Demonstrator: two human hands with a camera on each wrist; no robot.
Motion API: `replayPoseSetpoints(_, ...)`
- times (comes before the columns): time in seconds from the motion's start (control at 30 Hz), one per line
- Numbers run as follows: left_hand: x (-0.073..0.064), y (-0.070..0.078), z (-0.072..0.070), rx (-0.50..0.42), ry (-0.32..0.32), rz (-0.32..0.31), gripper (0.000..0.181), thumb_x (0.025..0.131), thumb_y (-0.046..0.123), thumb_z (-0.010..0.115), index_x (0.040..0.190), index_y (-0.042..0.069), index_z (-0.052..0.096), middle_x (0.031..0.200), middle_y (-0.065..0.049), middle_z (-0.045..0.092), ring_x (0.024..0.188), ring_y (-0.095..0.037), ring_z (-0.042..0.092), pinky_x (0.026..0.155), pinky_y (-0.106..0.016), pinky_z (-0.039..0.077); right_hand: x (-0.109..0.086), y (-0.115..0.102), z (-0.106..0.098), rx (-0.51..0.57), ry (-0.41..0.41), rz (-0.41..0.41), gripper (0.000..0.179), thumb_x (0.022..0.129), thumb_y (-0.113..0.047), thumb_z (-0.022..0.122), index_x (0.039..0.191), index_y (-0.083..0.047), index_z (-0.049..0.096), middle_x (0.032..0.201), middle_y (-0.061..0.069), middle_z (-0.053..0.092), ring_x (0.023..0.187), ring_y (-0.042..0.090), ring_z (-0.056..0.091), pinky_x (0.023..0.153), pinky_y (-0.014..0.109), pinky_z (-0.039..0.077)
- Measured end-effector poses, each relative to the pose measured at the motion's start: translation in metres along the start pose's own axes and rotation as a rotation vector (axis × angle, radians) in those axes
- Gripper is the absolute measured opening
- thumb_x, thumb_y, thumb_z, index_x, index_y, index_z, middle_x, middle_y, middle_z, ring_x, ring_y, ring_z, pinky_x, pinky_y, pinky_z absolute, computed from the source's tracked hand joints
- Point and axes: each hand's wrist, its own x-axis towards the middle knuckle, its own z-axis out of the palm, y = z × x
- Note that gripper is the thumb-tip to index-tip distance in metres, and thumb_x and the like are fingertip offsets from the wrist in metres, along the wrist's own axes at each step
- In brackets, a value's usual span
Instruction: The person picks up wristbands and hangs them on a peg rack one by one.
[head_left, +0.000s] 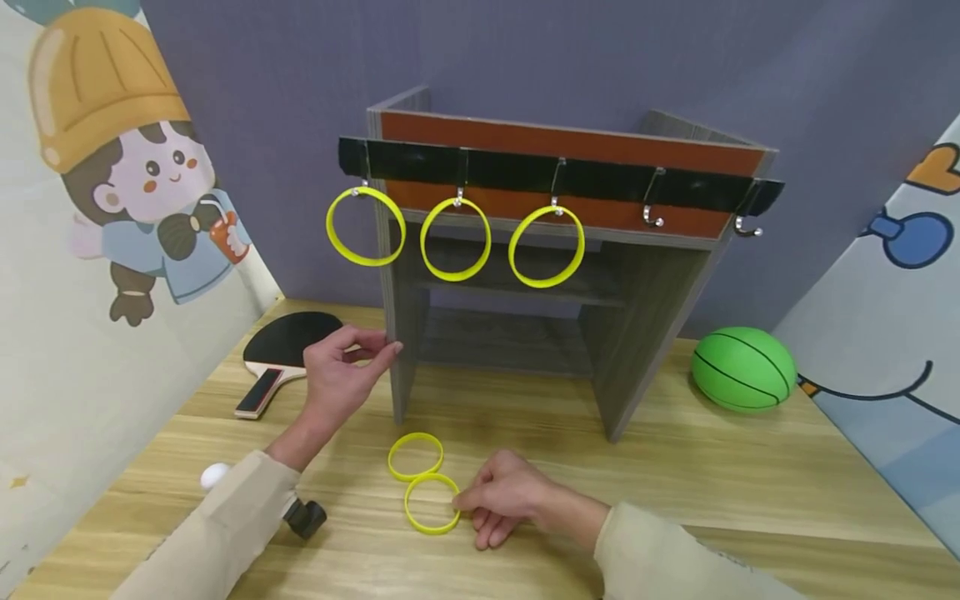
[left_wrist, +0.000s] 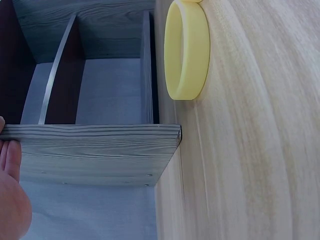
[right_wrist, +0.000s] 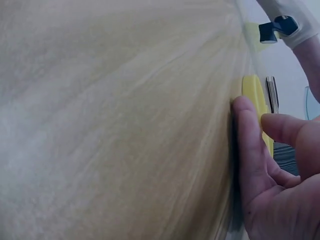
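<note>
Someone's right hand (head_left: 506, 498), low in the centre of the frame, pinches the nearer yellow ring (head_left: 432, 531) of two lying on the table (head_left: 525, 575), while the left hand (head_left: 341, 375), left of centre, grips the side panel (head_left: 397, 379) of one grey shelf. Three more yellow rings (head_left: 455, 277) hang upper centre from three of five hooks (head_left: 651, 218); one paddle (head_left: 292, 342) lies at left, one green ball (head_left: 742, 369) at right.
</note>
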Motion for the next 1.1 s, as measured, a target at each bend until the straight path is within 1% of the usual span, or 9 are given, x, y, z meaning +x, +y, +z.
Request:
replayPoseSetpoints(0.2,-0.0001,-0.0006,0.0007,-0.014,0.004,-0.001,0.016,0.067,-0.019,0.075,0.080,-0.012,0.067,0.072,-0.020,0.064,0.066,-0.017,0.063,0.061,-0.028,0.058,0.0014,0.0007,0.0018,-0.010,0.014,-0.002,0.018,0.079,-0.010,0.073,0.074,0.004,0.062,0.059,0.015,0.061,0.046,0.022,0.063,0.041,0.029,0.054)
replayPoseSetpoints(0.4,-0.0009,-0.0006,-0.0006,0.006,0.006,0.017,0.017,0.067,-0.019,0.075,0.080,-0.012,0.067,0.072,-0.020,0.064,0.066,-0.015,0.062,0.060,-0.029,0.058,0.0014,0.0020,0.0039,-0.013,0.015,-0.020,0.015,0.078,-0.007,0.071,0.073,0.003,0.062,0.058,0.015,0.061,0.047,0.024,0.063,0.041,0.029,0.054)
replayPoseSetpoints(0.67,-0.0007,-0.0001,-0.0001,0.011,0.009,0.011,0.017,0.067,-0.019,0.075,0.081,-0.012,0.067,0.072,-0.020,0.064,0.067,-0.014,0.062,0.060,-0.028,0.058,-0.0016,0.0024,0.0030,0.025,0.015,-0.047,0.009,0.077,-0.002,0.069,0.074,0.004,0.062,0.059,0.015,0.061,0.046,0.022,0.063,0.041,0.028,0.054)
replayPoseSetpoints(0.83,-0.0006,0.0001,0.0002,0.015,0.007,0.017,0.017,0.068,-0.018,0.075,0.081,-0.012,0.067,0.073,-0.020,0.065,0.066,-0.015,0.062,0.060,-0.027,0.058,-0.0045,0.0039,0.0018,0.048,0.011,-0.079,0.007,0.077,0.000,0.068,0.074,0.004,0.063,0.059,0.015,0.061,0.047,0.021,0.063,0.042,0.029,0.054)
replayPoseSetpoints(1.0,-0.0005,0.0008,0.0009,0.003,0.013,0.020,0.017,0.067,-0.020,0.075,0.080,-0.012,0.067,0.072,-0.021,0.064,0.066,-0.015,0.062,0.060,-0.026,0.058,-0.0065,0.0077,0.0012,0.060,0.011,-0.131,0.004,0.076,0.003,0.065,0.073,0.005,0.064,0.060,0.015,0.062,0.048,0.022,0.064,0.042,0.030,0.055)
replayPoseSetpoints(1.1,-0.0005,0.0004,0.0011,-0.001,0.015,0.021,0.017,0.067,-0.020,0.075,0.080,-0.012,0.067,0.072,-0.020,0.064,0.066,-0.015,0.062,0.060,-0.026,0.058,-0.0076,0.0095,-0.0003,0.064,0.021,-0.165,0.002,0.075,0.004,0.063,0.075,0.005,0.064,0.060,0.015,0.063,0.049,0.022,0.063,0.043,0.029,0.054)
